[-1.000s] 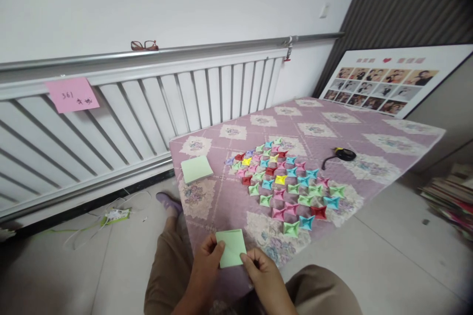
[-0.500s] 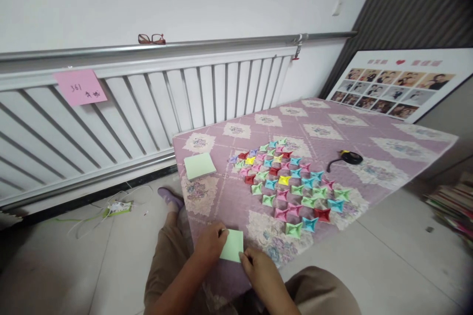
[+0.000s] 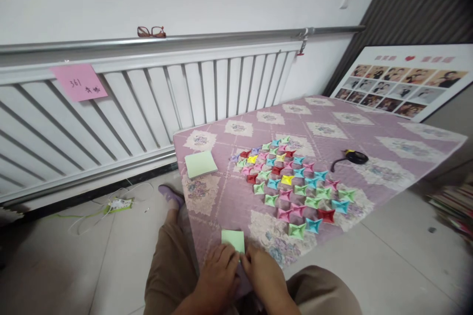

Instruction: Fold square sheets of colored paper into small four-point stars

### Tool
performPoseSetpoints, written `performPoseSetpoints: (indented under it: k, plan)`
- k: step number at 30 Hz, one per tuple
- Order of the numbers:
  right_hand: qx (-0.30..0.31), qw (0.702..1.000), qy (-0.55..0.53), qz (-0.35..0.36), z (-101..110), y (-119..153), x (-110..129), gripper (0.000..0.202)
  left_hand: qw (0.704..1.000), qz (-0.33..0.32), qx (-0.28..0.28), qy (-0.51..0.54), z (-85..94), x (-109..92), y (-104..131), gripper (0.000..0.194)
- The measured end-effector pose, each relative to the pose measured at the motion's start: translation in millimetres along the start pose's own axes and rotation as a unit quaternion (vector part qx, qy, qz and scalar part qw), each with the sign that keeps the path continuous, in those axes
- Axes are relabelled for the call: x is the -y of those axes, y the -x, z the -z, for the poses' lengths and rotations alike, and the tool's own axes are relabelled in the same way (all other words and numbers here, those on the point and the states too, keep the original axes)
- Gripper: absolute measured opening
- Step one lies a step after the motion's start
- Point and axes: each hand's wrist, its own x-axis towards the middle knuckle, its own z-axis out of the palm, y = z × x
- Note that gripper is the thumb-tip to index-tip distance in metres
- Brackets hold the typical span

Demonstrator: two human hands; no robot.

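A pale green square of paper (image 3: 233, 237) lies at the near end of the cloth-covered table. My left hand (image 3: 219, 268) is closed over its lower left edge, fingers bent and side by side, covering that part of the sheet. At the lower right corner, my right hand (image 3: 261, 265) grips the edge with its fingers curled. Both sets of fingertips are close together, and the paper's near edge is hidden beneath them. Farther up the table sits a stack of pale green paper (image 3: 200, 163). Many small folded paper shapes (image 3: 287, 180) in several colours stand in rows beyond my right hand.
A black and yellow corded object (image 3: 356, 157) lies on the flowered tablecloth (image 3: 236, 192). Behind the table are a white radiator (image 3: 218, 88) and a photo board (image 3: 402, 83). A power strip with cables (image 3: 118, 204) is on the floor at left. Stacked papers (image 3: 456, 206) stand at right.
My left hand has moved from the paper's upper left corner down to its near edge, close to my right hand. The right hand stays by the lower right corner. The view has shifted slightly.
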Motion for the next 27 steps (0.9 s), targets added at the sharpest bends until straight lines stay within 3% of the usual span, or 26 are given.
performPoseSetpoints:
  k: [2, 7, 10, 14, 18, 21, 24, 27]
  plan:
    - [-0.041, 0.999, 0.008, 0.025, -2, 2, -6, 0.018, 1.0, -0.008, -0.006, -0.013, -2.6, 0, 4, 0.053]
    - [-0.177, 0.964, 0.027, 0.195, -25, 12, -31, 0.023, 0.999, -0.033, -0.018, -0.035, 5.3, 1, 3, 0.051]
    - [-0.18, 0.951, 0.061, 0.242, -39, 15, -44, 0.034, 0.998, -0.04, -0.032, -0.047, 7.6, 2, 2, 0.051]
    - [-0.136, 0.962, 0.086, 0.22, -39, 9, -47, 0.041, 0.996, -0.055, -0.041, -0.052, 8.0, 2, 1, 0.05]
    - [-0.103, 0.971, 0.093, 0.195, -23, -4, -40, 0.042, 0.996, -0.056, -0.039, -0.05, 11.3, 2, 0, 0.038]
    - [-0.087, 0.976, 0.092, 0.179, -13, -16, -35, 0.044, 0.997, -0.056, -0.029, -0.04, 15.7, 2, 0, 0.042]
    - [-0.11, 0.978, 0.075, 0.16, -9, -24, -33, 0.042, 0.998, -0.05, -0.015, -0.03, 19.4, 2, 0, 0.048]
    - [-0.182, 0.97, 0.03, 0.157, -14, -24, -31, 0.034, 0.999, -0.045, -0.003, -0.021, 20.8, 2, 0, 0.048]
